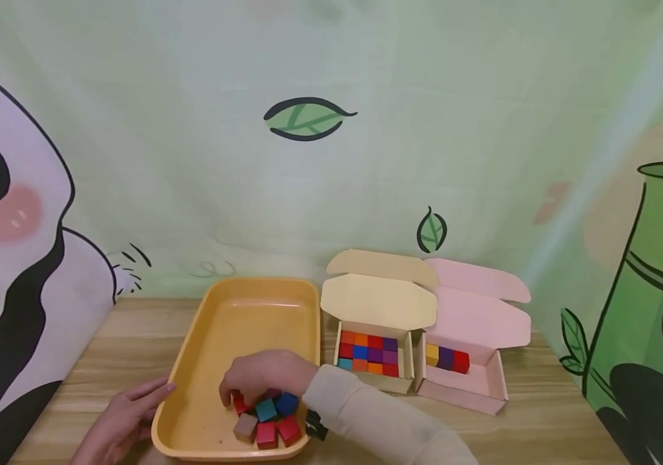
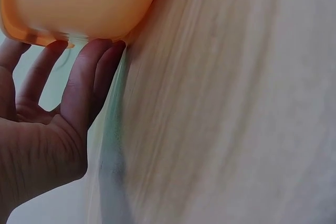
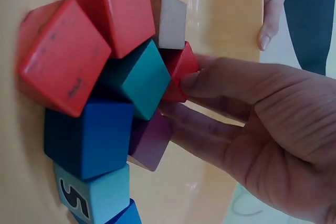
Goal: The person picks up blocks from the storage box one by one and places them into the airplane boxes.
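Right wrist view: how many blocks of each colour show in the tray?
Red blocks: 3
Blue blocks: 2, one partly cut off
Teal block: 1
Light blue block: 1
Purple block: 1
Grey-brown block: 1
Total: 9

The right grip (image 3: 281, 129) pinches a red block (image 3: 179, 67).

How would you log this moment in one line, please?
left grip: touching yellow tray | right grip: pinching red cube | pink box: open, partly filled

From here, a children's play corner by the look of it: panda-and-bamboo cloth backdrop (image 1: 389, 187), wood-grain tabletop (image 1: 128, 342), coloured cubes (image 1: 266, 409); home or nursery, I can't tell
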Demonstrator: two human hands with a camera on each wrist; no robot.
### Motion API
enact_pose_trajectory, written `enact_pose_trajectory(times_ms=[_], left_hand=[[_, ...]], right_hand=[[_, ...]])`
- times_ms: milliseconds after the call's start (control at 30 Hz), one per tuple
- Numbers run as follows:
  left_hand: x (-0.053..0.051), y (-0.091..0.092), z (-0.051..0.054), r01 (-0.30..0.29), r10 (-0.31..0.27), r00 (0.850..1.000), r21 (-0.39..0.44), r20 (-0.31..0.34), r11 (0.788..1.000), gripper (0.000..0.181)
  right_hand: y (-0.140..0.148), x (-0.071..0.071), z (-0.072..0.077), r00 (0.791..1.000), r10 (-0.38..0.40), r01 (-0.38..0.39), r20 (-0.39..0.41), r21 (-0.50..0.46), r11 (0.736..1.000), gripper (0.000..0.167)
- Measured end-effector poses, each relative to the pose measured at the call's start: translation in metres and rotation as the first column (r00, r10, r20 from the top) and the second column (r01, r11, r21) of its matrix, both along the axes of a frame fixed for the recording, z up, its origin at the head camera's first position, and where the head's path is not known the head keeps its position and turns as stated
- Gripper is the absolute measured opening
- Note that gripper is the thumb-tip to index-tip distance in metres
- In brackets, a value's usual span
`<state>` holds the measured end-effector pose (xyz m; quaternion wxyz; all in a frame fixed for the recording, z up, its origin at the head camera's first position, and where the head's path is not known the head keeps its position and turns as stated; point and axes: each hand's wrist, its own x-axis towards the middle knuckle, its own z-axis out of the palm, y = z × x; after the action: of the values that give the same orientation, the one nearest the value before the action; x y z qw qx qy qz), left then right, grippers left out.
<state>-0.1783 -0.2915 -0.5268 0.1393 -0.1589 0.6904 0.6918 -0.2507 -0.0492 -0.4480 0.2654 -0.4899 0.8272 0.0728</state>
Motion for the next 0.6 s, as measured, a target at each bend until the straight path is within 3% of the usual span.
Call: enact_pose_trajectory(times_ms=[133, 300, 600], left_hand=[[0.0010, 0.0012, -0.0001, -0.007, 0.007, 1.000, -0.007, 0.011, 1.000, 0.076], [0.0004, 0.0012, 0.0009, -0.006, 0.006, 1.000, -0.018, 0.011, 1.000, 0.078], [-0.0007, 0.0024, 0.0027, 0.002, -0.002, 1.000, -0.026, 0.007, 1.000, 0.074]], right_hand=[[0.0009, 0.0027, -0.0015, 0.998, 0.049, -0.050, 0.036, 0.021, 0.999, 0.031], [0.0011, 0.0036, 0.0007, 0.995, 0.096, -0.096, -0.026, -0.002, 0.995, 0.025], [0.0015, 0.0018, -0.0033, 0.995, 0.061, -0.068, -0.075, -0.096, 0.993, 0.017]])
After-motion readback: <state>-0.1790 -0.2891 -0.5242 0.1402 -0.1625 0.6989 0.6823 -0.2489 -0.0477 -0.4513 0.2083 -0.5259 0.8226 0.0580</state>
